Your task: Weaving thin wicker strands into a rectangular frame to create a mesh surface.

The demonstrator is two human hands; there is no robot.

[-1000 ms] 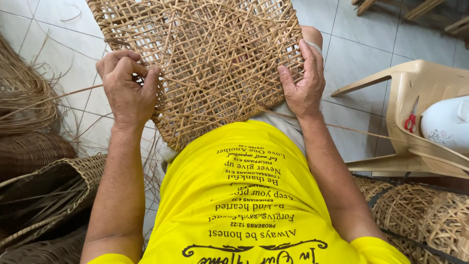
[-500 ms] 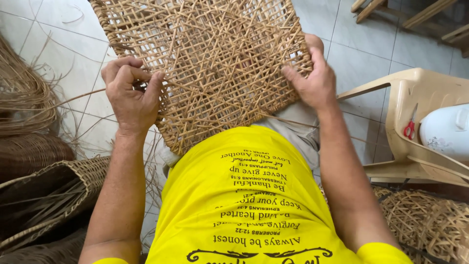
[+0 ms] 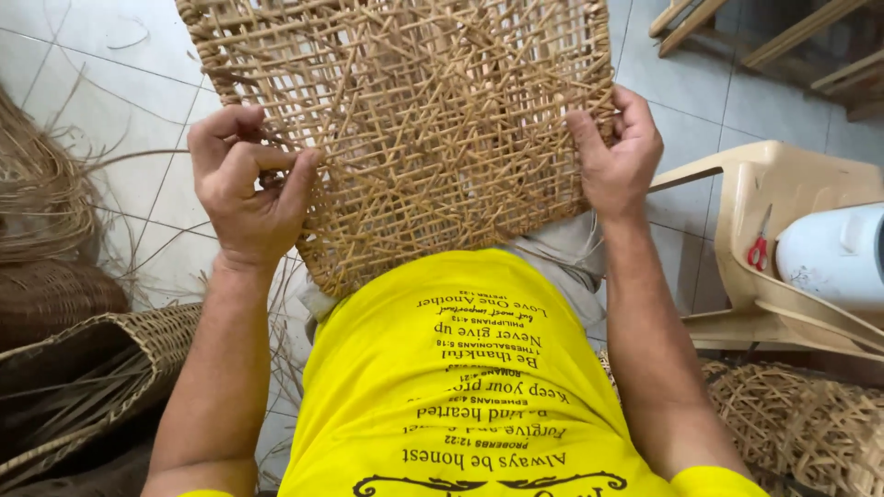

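Two baskets [image 3: 92, 387] flank woven panel [image 3: 414, 138]; chair [image 3: 783, 239] right.

This looks like a small wicker-weaving workshop, perhaps set up in a home; the floor [image 3: 110, 55] is pale tile, strewn with loose rattan strands [image 3: 37, 184]; an open-weave woven panel [image 3: 414, 129] rests across the person's lap; finished baskets [image 3: 101, 368] sit to one side, more wickerwork [image 3: 801, 423] to the other; a beige plastic chair [image 3: 764, 193] carries red-handled scissors [image 3: 759, 248].
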